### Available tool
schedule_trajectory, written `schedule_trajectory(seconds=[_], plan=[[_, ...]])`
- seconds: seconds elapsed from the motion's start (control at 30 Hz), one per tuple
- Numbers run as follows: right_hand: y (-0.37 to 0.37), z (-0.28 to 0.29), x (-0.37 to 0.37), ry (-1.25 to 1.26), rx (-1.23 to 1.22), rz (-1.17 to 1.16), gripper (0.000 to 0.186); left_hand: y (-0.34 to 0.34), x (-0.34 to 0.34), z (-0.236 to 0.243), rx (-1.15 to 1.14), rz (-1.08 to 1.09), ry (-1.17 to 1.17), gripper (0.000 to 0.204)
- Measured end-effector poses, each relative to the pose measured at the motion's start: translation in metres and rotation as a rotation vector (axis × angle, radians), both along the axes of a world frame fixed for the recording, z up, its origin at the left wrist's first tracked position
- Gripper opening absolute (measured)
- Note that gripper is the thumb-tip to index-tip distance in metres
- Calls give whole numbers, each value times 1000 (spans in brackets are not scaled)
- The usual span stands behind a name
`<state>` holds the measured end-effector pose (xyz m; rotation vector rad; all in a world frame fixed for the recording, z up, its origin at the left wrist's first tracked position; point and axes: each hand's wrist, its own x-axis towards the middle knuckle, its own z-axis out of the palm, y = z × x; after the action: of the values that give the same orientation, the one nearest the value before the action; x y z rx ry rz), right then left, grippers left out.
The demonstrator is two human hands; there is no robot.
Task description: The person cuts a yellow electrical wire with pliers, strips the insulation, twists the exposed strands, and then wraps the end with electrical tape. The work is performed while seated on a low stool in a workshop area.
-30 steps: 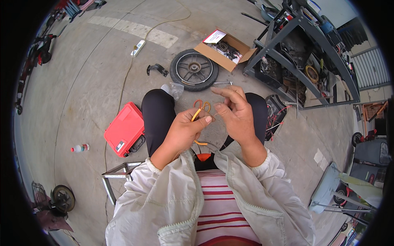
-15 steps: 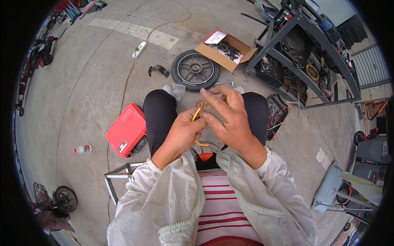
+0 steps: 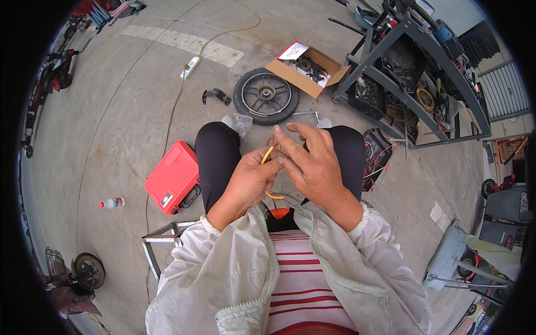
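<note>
My left hand is closed around a yellow wire, whose upper end sticks up past the thumb. Below that hand, an orange-yellow wire end hangs over my lap. My right hand is beside it, fingers spread, its thumb tip close against the left thumb. A reddish wire loops by the right index fingertip; the fingers partly hide it. I cannot tell whether the right hand touches a wire. An orange-red piece lies low between my thighs, mostly hidden.
A spoked wheel with tyre lies ahead, beside an open cardboard box of parts. To the right stands a cluttered metal rack. A red case, a bottle and a power strip lie to the left.
My right hand has shifted slightly; its index and middle fingers are a little lower and bent differently. The wire loops between the hands show less. My left hand stays in place.
</note>
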<state>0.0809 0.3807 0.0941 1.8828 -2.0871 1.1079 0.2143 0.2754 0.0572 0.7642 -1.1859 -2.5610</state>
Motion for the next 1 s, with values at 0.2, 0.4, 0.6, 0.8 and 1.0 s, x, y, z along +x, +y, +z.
schedule_trajectory(seconds=[0.2, 0.4, 0.6, 0.8, 1.0], plan=[[1, -6, -2, 62, -22, 13, 45, 2, 0, -3, -17, 17, -47, 12], [0, -7, -1, -36, -106, -17, 29, 3, 2, -3, -39, -8, -56, 13], [0, -8, -2, -152, -58, -49, 18, 9, 1, 10, -192, -9, -96, 17], [2, -7, -2, -177, 57, -60, 15, 12, 0, -3, -320, 40, -77, 13], [5, -1, 5, -74, 97, -37, 19, 11, 2, 0, -255, 40, -151, 9]])
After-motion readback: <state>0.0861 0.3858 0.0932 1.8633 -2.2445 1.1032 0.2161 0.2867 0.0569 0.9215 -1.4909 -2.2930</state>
